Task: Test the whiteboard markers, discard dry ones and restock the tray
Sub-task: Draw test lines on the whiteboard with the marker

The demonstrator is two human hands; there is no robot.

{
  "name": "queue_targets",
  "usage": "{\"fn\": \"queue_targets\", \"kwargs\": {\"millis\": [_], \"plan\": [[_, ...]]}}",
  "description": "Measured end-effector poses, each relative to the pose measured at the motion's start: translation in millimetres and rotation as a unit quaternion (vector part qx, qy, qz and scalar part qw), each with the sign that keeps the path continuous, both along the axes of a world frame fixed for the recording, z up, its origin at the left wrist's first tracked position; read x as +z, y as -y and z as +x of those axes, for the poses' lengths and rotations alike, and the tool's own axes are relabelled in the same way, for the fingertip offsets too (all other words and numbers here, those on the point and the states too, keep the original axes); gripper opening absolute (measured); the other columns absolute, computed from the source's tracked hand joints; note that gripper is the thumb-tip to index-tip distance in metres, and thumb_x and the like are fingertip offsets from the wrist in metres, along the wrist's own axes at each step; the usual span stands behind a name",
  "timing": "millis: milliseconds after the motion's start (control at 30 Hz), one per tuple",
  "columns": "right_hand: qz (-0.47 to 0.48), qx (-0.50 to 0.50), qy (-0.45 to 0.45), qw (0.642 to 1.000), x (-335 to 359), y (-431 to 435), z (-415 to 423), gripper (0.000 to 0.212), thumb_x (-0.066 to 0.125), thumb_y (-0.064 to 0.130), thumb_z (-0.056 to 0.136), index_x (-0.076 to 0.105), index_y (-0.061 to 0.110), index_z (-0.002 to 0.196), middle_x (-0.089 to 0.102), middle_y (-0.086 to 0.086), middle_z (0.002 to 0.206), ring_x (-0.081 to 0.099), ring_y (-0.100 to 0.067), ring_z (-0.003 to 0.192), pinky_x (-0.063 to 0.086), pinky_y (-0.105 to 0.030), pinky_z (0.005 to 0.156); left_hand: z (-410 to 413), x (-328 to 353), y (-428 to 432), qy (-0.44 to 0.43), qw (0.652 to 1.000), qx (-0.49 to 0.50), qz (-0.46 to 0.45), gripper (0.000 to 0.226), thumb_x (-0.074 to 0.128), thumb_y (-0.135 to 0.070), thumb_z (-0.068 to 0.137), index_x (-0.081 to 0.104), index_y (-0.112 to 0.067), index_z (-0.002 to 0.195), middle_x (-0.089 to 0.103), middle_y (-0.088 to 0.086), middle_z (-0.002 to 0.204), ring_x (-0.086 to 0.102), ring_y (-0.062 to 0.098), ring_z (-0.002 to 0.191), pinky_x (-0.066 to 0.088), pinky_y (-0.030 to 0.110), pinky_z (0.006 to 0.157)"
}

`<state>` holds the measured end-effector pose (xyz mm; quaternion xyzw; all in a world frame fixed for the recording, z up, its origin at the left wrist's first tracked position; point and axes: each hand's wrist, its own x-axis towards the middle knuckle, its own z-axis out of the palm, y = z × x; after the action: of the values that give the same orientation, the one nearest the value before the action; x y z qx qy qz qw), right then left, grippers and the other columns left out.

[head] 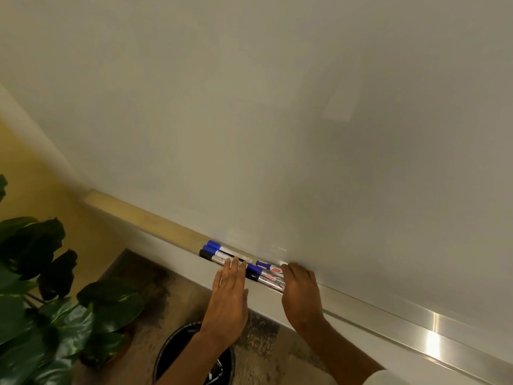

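Several whiteboard markers lie in the metal tray (361, 309) under the whiteboard (277, 120). A left group (219, 252) has two blue caps and one black cap. A right group (268, 275) has blue and black caps too. My left hand (229, 298) lies flat with fingers straight, its tips touching the markers between the two groups. My right hand (299, 290) curls over the right ends of the right group, fingers bent against them; whether it grips one I cannot tell.
A black waste bin (172, 348) stands on the floor below my left forearm, with some discarded markers inside. A large-leaved green plant (41, 301) fills the lower left. The tray runs on to the right.
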<state>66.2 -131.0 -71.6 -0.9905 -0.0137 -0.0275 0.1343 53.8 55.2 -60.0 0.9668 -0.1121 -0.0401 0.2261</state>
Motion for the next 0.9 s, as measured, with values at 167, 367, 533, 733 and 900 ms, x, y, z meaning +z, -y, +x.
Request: {"fn": "queue_targets", "kwargs": {"millis": [167, 367, 533, 733, 900], "plan": [[-0.011, 0.013, 0.02, 1.0, -9, -5, 7, 0.074, 0.101, 0.031, 0.035, 0.072, 0.012, 0.101, 0.073, -0.006, 0.093, 0.071, -0.022, 0.082, 0.06, -0.036, 0.072, 5, -15, 1, 0.004, 1.0, -0.009, 0.005, 0.061, 0.034, -0.029, 0.11, -0.005, -0.019, 0.156, -0.013, 0.002, 0.164, -0.016, 0.024, 0.154, -0.009, 0.038, 0.124], [-0.022, 0.024, 0.053, 0.998, -20, -4, 7, 0.073, 0.1, 0.026, 0.037, 0.072, 0.009, 0.102, 0.073, -0.008, 0.096, 0.071, -0.025, 0.086, 0.058, -0.039, 0.078, 11, -29, -2, 0.017, 0.999, -0.011, 0.024, 0.063, 0.064, -0.022, 0.095, 0.042, -0.005, 0.151, 0.042, 0.017, 0.157, 0.037, 0.036, 0.145, 0.031, 0.053, 0.112], [-0.014, 0.029, 0.083, 0.996, -29, 1, 1, 0.07, 0.098, 0.02, 0.048, 0.07, 0.008, 0.111, 0.071, -0.01, 0.109, 0.069, -0.028, 0.099, 0.057, -0.044, 0.088, 13, -28, 0, 0.0, 0.999, -0.012, 0.046, 0.06, 0.022, -0.042, 0.107, 0.04, -0.006, 0.152, 0.039, 0.014, 0.159, 0.036, 0.034, 0.147, 0.031, 0.053, 0.114], [0.017, 0.029, 0.102, 0.994, -17, 11, -13, 0.06, 0.091, 0.035, 0.06, 0.071, 0.008, 0.109, 0.072, -0.011, 0.109, 0.069, -0.028, 0.099, 0.057, -0.044, 0.087, 5, -19, 16, 0.011, 1.0, -0.004, -0.004, 0.088, -0.018, -0.074, 0.091, 0.004, -0.025, 0.16, -0.005, -0.005, 0.166, -0.011, 0.017, 0.156, -0.003, 0.039, 0.127], [0.047, 0.032, 0.174, 0.983, 0, 21, -36, 0.06, 0.027, 0.049, 0.103, 0.07, 0.007, 0.112, 0.071, -0.01, 0.111, 0.067, -0.027, 0.102, 0.054, -0.041, 0.092, -7, -11, 29, 0.017, 1.0, -0.012, 0.006, 0.09, -0.012, -0.075, 0.093, 0.01, -0.021, 0.163, -0.003, -0.004, 0.168, -0.019, 0.012, 0.154, -0.015, 0.034, 0.124]]}}
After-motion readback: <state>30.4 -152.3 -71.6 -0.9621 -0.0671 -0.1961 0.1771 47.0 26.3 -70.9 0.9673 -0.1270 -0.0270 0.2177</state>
